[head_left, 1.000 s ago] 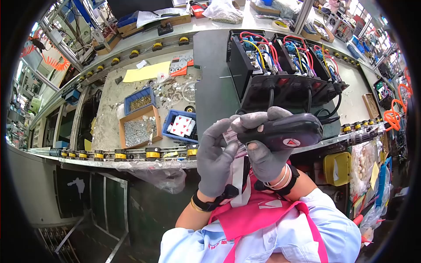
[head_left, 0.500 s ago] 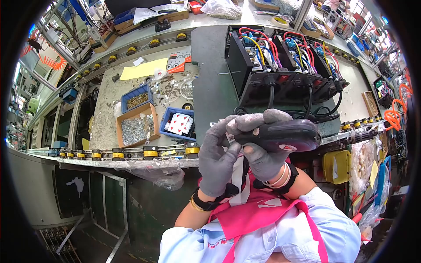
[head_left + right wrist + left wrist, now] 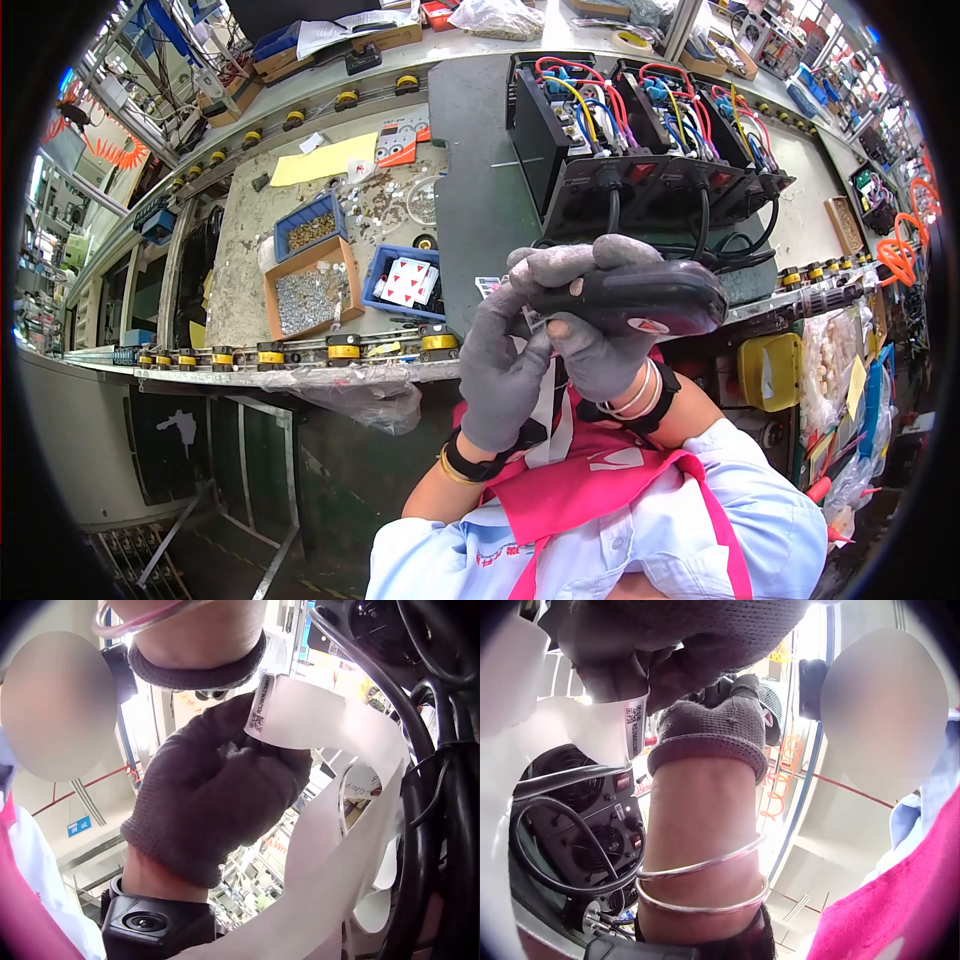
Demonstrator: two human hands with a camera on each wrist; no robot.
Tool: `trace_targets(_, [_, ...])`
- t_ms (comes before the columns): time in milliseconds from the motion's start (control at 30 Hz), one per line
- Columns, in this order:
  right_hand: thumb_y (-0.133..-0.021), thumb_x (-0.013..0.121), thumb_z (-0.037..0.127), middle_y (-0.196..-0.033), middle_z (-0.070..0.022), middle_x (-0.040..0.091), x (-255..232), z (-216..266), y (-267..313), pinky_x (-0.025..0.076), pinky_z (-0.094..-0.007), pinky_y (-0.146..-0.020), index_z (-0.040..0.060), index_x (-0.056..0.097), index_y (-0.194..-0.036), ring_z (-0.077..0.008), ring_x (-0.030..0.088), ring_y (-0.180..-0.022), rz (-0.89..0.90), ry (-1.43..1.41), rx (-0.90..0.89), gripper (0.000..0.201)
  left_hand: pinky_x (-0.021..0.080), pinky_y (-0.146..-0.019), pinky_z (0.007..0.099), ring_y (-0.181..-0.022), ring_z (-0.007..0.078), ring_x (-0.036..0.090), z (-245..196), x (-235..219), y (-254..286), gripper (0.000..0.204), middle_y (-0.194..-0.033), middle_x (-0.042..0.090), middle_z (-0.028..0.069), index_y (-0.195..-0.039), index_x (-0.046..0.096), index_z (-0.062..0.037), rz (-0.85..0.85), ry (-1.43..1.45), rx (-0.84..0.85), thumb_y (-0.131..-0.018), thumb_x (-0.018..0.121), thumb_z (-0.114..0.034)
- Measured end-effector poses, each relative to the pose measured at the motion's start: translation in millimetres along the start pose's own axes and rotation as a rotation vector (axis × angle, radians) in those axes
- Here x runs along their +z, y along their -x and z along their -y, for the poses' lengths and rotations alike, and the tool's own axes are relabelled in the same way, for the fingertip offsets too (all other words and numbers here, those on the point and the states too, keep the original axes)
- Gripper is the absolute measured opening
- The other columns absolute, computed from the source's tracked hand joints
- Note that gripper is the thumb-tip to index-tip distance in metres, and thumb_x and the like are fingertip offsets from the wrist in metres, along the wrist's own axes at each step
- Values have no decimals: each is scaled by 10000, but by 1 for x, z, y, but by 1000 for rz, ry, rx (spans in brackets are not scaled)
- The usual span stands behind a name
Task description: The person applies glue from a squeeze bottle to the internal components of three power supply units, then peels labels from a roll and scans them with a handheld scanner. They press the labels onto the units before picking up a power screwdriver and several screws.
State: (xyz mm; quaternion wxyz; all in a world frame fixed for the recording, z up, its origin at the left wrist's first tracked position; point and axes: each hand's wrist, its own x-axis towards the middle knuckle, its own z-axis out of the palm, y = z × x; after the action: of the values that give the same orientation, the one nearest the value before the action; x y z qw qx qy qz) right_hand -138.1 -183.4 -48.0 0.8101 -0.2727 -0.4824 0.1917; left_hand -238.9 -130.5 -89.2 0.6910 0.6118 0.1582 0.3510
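In the head view my gloved right hand (image 3: 598, 362) grips a rounded black handheld device (image 3: 650, 298) carrying an oval badge with a red triangle. Close on its left, my gloved left hand (image 3: 492, 375) pinches a white strip (image 3: 319, 716) between thumb and fingers. A barcode label (image 3: 260, 701) shows at the held end of the strip in the right wrist view. The strip curls and hangs below the hands. In the left wrist view, my left glove covers the top and the label end (image 3: 635, 724) sticks out beside it.
Beyond the hands, several black power units (image 3: 660, 180) with coloured wires and thick cables stand on a dark mat (image 3: 470, 150). To the left are a cardboard box of small metal parts (image 3: 312, 325), a blue bin with white cards (image 3: 375, 285) and a yellow sheet (image 3: 325, 160).
The label end, plain to see between the fingers a second ago, is now more covered by them. The left hand has edged right and the device slightly left; the grips look the same.
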Motion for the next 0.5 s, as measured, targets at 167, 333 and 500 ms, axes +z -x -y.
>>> trace_targets(167, [-832, 683, 63, -1145, -182, 577, -3, 0, -2, 508, -398, -880, 76, 287, -1348, -258, 607, -1035, -115, 141, -3, 651, 428, -940, 296, -1129, 181, 518, 0, 2, -2, 492, -1245, 524, 123, -1277, 455, 29, -20, 72, 37, -809, 603, 71])
trace_targets(333, [-917, 547, 120, -1002, -136, 582, -8, 7, -20, 517, -311, -742, 68, 279, -1395, -187, 605, -838, -245, 541, 90, 550, 427, -969, 302, -1142, 173, 515, -12, -5, -6, 503, -1265, 506, 127, -1298, 419, 20, -126, 247, 18, -823, 575, 79])
trace_targets(500, [-824, 651, 114, -955, -152, 590, -14, 6, -24, 475, -367, -775, 44, 647, -979, -301, 551, -911, 102, 925, 186, 171, 447, -951, 298, -1121, 173, 527, -19, -10, -7, 503, -1241, 516, 134, -1299, 405, 17, -185, 324, 3, -831, 582, 67])
